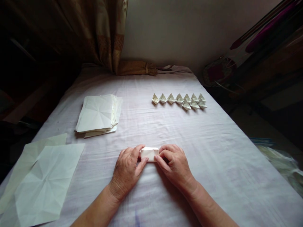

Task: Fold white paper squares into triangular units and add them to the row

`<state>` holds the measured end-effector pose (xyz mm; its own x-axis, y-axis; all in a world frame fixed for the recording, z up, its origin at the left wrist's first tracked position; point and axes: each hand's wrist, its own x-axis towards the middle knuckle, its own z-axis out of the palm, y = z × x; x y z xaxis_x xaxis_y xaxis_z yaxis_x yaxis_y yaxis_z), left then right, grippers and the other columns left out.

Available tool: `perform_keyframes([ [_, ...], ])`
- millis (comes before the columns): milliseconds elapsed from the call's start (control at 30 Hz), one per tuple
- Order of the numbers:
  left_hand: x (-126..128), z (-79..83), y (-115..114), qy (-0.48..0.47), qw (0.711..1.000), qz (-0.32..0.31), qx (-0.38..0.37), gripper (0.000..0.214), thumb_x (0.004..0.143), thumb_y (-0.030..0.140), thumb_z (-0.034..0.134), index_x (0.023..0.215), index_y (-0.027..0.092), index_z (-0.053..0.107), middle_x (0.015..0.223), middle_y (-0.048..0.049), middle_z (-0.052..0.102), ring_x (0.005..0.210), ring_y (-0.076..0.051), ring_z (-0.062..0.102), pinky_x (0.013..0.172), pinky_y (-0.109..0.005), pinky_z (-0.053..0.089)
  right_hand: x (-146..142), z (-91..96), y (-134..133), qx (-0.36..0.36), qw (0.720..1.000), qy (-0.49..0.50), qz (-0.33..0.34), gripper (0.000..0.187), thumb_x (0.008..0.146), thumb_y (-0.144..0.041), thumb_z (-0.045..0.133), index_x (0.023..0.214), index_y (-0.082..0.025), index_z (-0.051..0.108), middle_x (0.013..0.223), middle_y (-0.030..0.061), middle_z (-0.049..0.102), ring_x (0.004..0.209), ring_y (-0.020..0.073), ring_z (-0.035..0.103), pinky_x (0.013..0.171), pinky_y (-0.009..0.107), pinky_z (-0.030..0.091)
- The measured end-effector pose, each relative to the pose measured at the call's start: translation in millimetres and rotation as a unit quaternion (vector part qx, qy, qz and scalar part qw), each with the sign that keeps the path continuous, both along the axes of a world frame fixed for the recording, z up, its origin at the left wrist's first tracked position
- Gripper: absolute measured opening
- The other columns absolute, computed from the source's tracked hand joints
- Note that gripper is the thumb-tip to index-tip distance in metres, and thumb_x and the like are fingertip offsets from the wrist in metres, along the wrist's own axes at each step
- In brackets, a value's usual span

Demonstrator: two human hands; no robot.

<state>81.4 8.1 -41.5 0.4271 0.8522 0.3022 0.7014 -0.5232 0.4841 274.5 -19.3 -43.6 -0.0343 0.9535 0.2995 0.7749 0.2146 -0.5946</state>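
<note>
A small folded white paper piece (149, 153) lies on the pale cloth-covered table (213, 151) near the front middle. My left hand (127, 171) pinches its left end with thumb and fingers curled. My right hand (174, 164) grips its right end, fingers bent over the edge. Both hands rest on the cloth.
A stack of creased white sheets (99, 115) lies at the left middle. Two loose creased sheets (44, 183) overhang the front left edge. Several small folded paper boats (181, 101) stand in rows at the back right. A curtain (104, 34) hangs behind.
</note>
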Motion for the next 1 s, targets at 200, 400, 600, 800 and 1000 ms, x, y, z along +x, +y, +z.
perform_keyframes([
  [200, -2.7, -0.1, 0.9, -0.015, 1.000, -0.015, 0.003, 0.032, 0.093, 0.031, 0.055, 0.123, 0.022, 0.052, 0.079, -0.0008, 0.066, 0.076, -0.018, 0.061, 0.076, -0.033, 0.046, 5.5, 0.8, 1.1, 0.022, 0.999, -0.002, 0.045, 0.008, 0.087, -0.026, 0.062, 0.080, -0.022, 0.066, 0.090, 0.0044, 0.068, 0.085, 0.0199, 0.060, 0.077, 0.034, 0.044],
  [400, -5.8, 8.7, -2.7, 0.009, 0.996, -0.083, -0.013, 0.013, 0.090, 0.030, 0.059, 0.081, 0.023, 0.064, 0.073, -0.0013, 0.066, 0.074, -0.019, 0.059, 0.072, -0.033, 0.042, 20.3, 4.8, -1.0, 0.000, 0.989, -0.041, 0.144, 0.010, 0.088, -0.022, 0.061, 0.083, -0.025, 0.069, 0.081, 0.0015, 0.067, 0.075, 0.0158, 0.059, 0.070, 0.029, 0.044],
  [600, -1.1, 10.2, -7.6, 0.031, 0.995, -0.088, -0.021, 0.019, 0.092, 0.034, 0.056, 0.080, 0.023, 0.066, 0.071, -0.0012, 0.066, 0.071, -0.018, 0.058, 0.071, -0.033, 0.041, 26.1, 10.9, -2.5, -0.053, 0.987, -0.060, 0.141, 0.022, 0.094, -0.027, 0.053, 0.078, -0.023, 0.067, 0.078, 0.0018, 0.065, 0.073, 0.0156, 0.058, 0.069, 0.029, 0.042],
  [800, -0.1, 3.1, -10.3, 0.029, 0.999, -0.037, 0.017, 0.031, 0.092, 0.032, 0.055, 0.120, 0.019, 0.054, 0.089, -0.0046, 0.069, 0.079, -0.021, 0.061, 0.076, -0.036, 0.046, 15.0, 6.1, 2.4, -0.021, 0.993, -0.091, 0.066, 0.032, 0.095, -0.034, 0.051, 0.068, -0.020, 0.061, 0.072, 0.0021, 0.061, 0.070, 0.0156, 0.053, 0.069, 0.030, 0.037],
  [1000, -0.4, 4.1, -10.3, 0.037, 0.998, -0.034, 0.026, 0.024, 0.093, 0.029, 0.054, 0.115, 0.024, 0.061, 0.108, -0.0083, 0.064, 0.093, -0.023, 0.060, 0.082, -0.038, 0.051, 7.9, 2.3, 4.0, 0.007, 0.988, -0.149, 0.039, 0.035, 0.096, -0.035, 0.049, 0.066, -0.020, 0.057, 0.070, 0.0024, 0.059, 0.069, 0.0157, 0.051, 0.069, 0.029, 0.033],
])
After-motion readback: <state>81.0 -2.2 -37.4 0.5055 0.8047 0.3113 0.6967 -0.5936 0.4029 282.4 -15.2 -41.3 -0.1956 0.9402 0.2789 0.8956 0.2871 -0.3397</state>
